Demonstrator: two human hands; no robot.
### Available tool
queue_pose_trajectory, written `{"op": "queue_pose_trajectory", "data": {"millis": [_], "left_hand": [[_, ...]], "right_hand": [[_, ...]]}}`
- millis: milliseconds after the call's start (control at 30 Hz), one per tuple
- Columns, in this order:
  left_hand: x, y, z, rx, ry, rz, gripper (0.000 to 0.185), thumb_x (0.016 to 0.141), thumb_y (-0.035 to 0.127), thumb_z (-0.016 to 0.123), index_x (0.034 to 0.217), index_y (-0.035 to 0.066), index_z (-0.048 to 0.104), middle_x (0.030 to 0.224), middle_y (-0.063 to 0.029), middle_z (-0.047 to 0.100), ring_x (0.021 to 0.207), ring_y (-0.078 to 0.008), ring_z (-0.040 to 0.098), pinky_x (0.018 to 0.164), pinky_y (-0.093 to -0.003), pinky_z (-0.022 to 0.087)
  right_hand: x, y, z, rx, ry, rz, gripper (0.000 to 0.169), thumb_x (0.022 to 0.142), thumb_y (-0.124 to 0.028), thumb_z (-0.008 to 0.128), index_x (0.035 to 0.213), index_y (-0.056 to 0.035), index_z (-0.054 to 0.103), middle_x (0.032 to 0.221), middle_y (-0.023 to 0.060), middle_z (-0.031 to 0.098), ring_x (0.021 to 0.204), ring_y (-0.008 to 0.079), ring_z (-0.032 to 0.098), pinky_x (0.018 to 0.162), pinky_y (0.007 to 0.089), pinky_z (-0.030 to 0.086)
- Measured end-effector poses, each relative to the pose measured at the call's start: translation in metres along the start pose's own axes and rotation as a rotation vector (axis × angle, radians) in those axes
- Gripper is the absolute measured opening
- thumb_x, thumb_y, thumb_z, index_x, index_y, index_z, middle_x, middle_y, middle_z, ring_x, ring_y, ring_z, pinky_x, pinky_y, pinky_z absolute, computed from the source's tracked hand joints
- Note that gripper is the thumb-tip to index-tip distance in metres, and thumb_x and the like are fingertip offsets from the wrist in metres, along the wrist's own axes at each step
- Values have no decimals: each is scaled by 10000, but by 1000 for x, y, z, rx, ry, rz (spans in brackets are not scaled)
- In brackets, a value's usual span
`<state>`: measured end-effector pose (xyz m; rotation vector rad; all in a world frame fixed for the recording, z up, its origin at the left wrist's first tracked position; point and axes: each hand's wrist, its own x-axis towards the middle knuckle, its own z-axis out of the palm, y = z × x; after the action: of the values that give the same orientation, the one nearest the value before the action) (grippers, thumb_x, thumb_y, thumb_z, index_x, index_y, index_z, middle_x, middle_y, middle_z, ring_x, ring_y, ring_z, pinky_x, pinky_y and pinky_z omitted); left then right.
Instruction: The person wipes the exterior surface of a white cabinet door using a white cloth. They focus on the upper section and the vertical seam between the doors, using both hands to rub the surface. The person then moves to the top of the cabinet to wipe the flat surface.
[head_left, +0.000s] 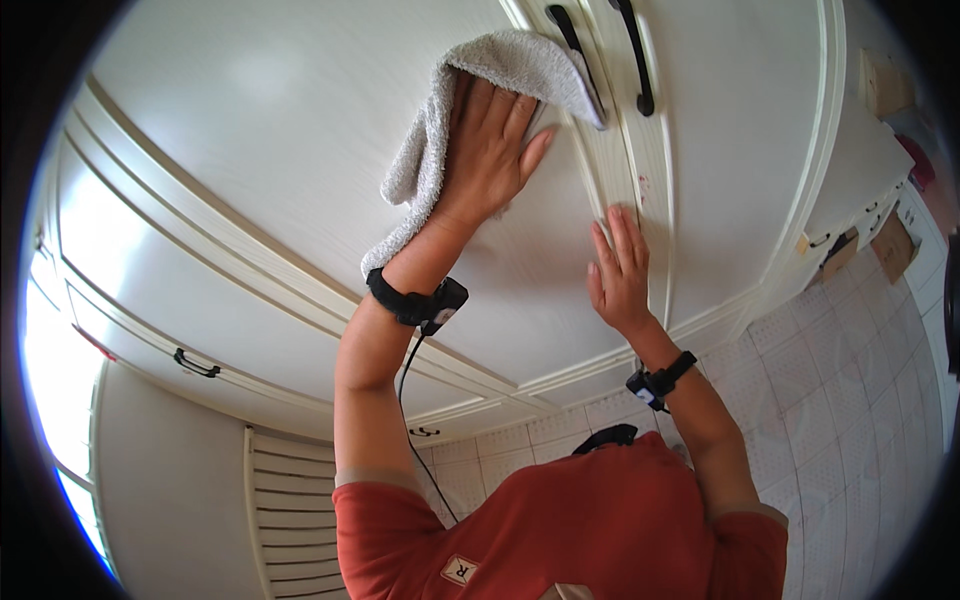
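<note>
A grey terry towel (510, 60) is bunched around the fingers of my left hand (484, 142). This hand presses flat against a white cabinet door (300, 150), its back towards me and its thumb apart. Part of the towel hangs along my wrist, and one corner reaches over a black bar handle (568, 30). My fingertips are partly hidden under the cloth. Lower and to the right, my right hand (622, 270) holds nothing. Its spread fingers touch the door's moulded edge, below small red marks (643, 187).
A second black handle (637, 60) is on the adjoining door. Drawers with a dark pull (196, 364) run along the left, above a slatted panel (296, 510). Tiled floor (825, 390) lies at right, with cardboard (892, 244) by far cabinets. A cable (405, 390) hangs from my left wrist device.
</note>
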<state>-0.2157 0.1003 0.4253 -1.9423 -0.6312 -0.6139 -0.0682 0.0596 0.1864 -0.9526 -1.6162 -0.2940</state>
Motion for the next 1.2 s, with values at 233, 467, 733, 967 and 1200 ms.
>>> {"op": "queue_pose_trajectory", "data": {"millis": [233,467,733,967,1200], "left_hand": [[-70,55,42,-272,-152,-68,532,903,312,629,1325,5,527,1368,-183,491,1340,-397,373,1135,-544,247],[-146,104,86,-491,-205,-84,458,879,230,682,1267,20,560,1284,-220,519,1205,-424,470,1039,-527,353],[-223,151,125,-729,-463,-100,355,909,194,641,1220,34,582,1220,-186,564,1150,-365,524,1005,-458,411],[-327,180,162,-421,-471,139,385,972,222,556,1319,59,525,1370,-148,508,1288,-360,461,1080,-454,390],[-323,202,157,-908,-608,-61,441,986,227,517,1393,65,465,1424,-136,470,1325,-352,432,1109,-442,375]], "right_hand": [[-32,19,-13,-51,4,125,546,898,-113,507,1430,-6,455,1521,196,367,1396,373,355,1123,483,278],[-47,27,-28,-106,11,210,498,890,-68,508,1377,31,475,1458,185,418,1328,374,409,1098,478,332],[-73,42,-41,-145,12,283,457,901,-30,512,1354,30,497,1394,176,473,1246,367,469,1046,461,387],[-89,34,-42,-151,-28,328,416,916,-42,514,1328,16,526,1362,158,501,1215,352,489,1018,447,417],[-111,40,-48,-225,-66,421,413,927,-48,512,1336,6,524,1341,145,522,1201,343,500,1014,430,431]]}}
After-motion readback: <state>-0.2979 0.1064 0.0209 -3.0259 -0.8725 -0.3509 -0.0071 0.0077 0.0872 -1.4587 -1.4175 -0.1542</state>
